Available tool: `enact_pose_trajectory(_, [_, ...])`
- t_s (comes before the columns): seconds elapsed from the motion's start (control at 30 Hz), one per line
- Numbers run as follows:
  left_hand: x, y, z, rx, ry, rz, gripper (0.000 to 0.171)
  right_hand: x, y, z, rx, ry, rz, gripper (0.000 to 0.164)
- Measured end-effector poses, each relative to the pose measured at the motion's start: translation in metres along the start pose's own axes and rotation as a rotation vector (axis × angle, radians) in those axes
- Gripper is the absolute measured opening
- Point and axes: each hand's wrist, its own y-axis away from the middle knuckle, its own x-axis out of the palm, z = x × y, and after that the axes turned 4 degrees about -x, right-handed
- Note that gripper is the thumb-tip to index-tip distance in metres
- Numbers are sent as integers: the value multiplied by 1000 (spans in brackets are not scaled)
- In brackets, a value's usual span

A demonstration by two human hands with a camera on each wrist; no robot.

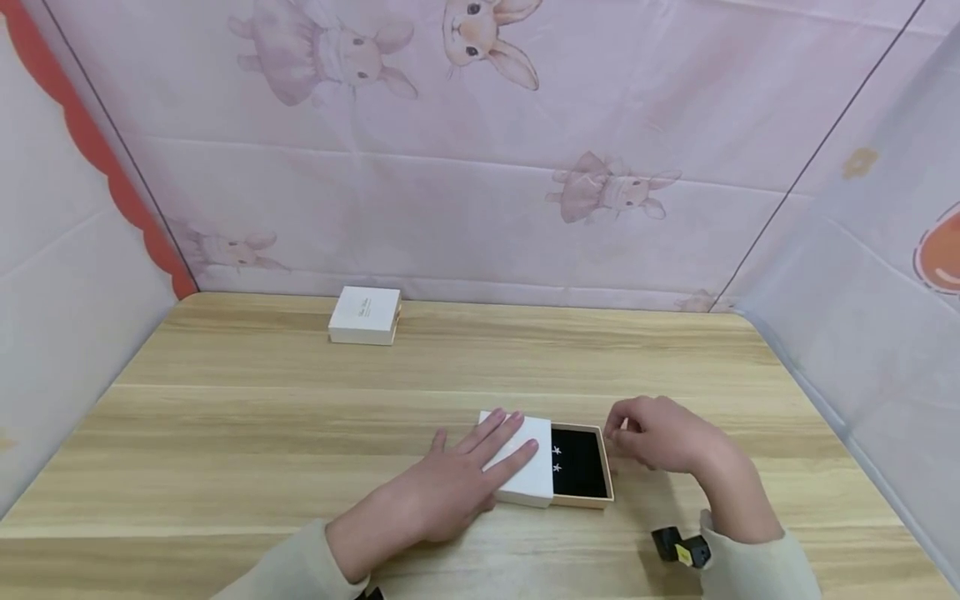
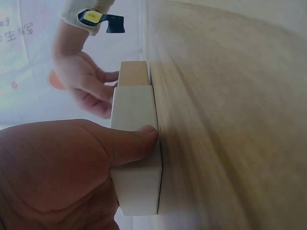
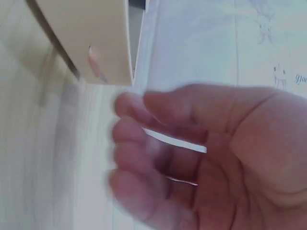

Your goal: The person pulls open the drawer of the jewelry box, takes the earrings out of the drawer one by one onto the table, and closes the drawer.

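A white slide-out box (image 1: 534,477) lies on the table, its drawer (image 1: 608,467) pulled partway out to the right. Inside the drawer is a black insert (image 1: 581,463) with two small star-shaped pieces near the white sleeve's edge. My left hand (image 1: 457,487) holds the sleeve, fingers spread across its top. In the left wrist view, the thumb (image 2: 136,143) presses along its near side. My right hand (image 1: 660,433) is just right of the drawer's end, fingers loosely bent, nothing held. The right wrist view shows a small ribbon tab (image 3: 96,62) on the drawer's end face.
Toward the back left of the wooden table (image 1: 262,433) stands a second white box (image 1: 365,315), closed, with small print on its lid. A pink rabbit-print cloth (image 1: 450,200) hangs behind the table, and pale cloth walls rise at both sides.
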Motion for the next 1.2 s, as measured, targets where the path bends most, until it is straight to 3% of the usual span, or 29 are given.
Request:
enact_pose_trajectory(0.1, [0,0,0,0,2,3,73,1,-4,7,-57,53,-128,11])
enact_pose_trajectory(0.17, [1,0,0,-2,2,4,73,4,-8,13,-118,40,-158,8])
enact_pose_trajectory(0.3, [2,0,1,-3,3,5,73,12,-15,20,-238,-18,-91,9])
enact_pose_trajectory(0.4, [2,-1,1,-2,9,9,73,17,-18,21,-277,7,-48,12])
enact_pose_trajectory(0.6, [2,-1,1,3,6,17,72,23,-21,22,-262,95,-60,16])
enact_pose_trajectory(0.93, [4,-1,2,3,0,10,72,33,-23,27,-159,151,-69,14])
enact_pose_trajectory(1.2, [5,-2,2,3,-13,4,72,34,-26,25,-210,174,-84,10])
